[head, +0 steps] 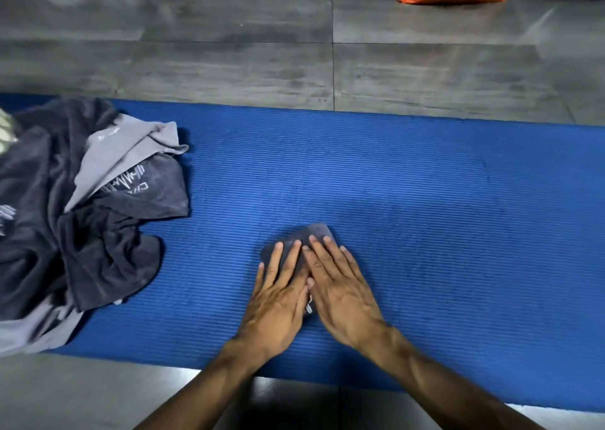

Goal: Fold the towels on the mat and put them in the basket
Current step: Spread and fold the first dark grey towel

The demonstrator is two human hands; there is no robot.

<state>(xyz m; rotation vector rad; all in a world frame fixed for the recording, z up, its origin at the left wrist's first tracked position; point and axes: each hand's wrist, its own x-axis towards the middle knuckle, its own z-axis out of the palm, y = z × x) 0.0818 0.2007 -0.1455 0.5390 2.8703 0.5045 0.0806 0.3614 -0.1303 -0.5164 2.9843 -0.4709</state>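
Folded towel (pixel 317 233) is lying under left hand (pixel 278 302) and right hand (pixel 340 295), both pressing it flat-fingered onto the mat (pixel 442 216).

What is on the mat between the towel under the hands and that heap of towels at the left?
Nothing: in the head view, only bare blue mat lies between the folded towel and the heap.

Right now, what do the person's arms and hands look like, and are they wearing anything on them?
Both arms are bare up to the frame edge: no sleeves show. The left hand and right hand wear no gloves, and no rings, watch or bracelets are visible. The fingernails are short and unpainted.
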